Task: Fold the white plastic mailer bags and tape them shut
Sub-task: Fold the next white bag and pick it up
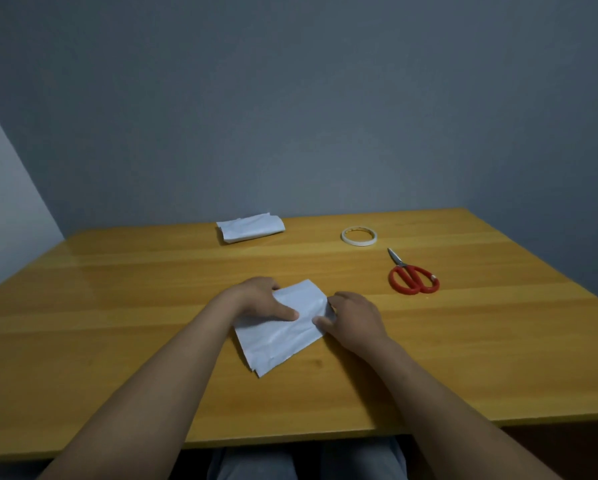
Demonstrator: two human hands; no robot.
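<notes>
Mailer bag [283, 329] lies folded at frame centre on the counter [117, 306]. Your left hand [257, 299] and right hand [353, 318] pinch its opposite edges, thumbs on top. Likely light, limp, slick film: grip at the creases.

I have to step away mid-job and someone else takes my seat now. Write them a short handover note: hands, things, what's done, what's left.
Hands: the left hand holds the left edge of the white plastic mailer bag, thumb flat on top. The right hand pinches its right edge.
Things: that bag lies partly folded on the yellow wooden table.
Done: a second white folded bag lies at the far side. Whether it is taped cannot be seen.
The white ring-shaped tape roll and red-handled metal scissors lie to the right, untouched.
Left: finish this fold, then tape it shut.
</notes>
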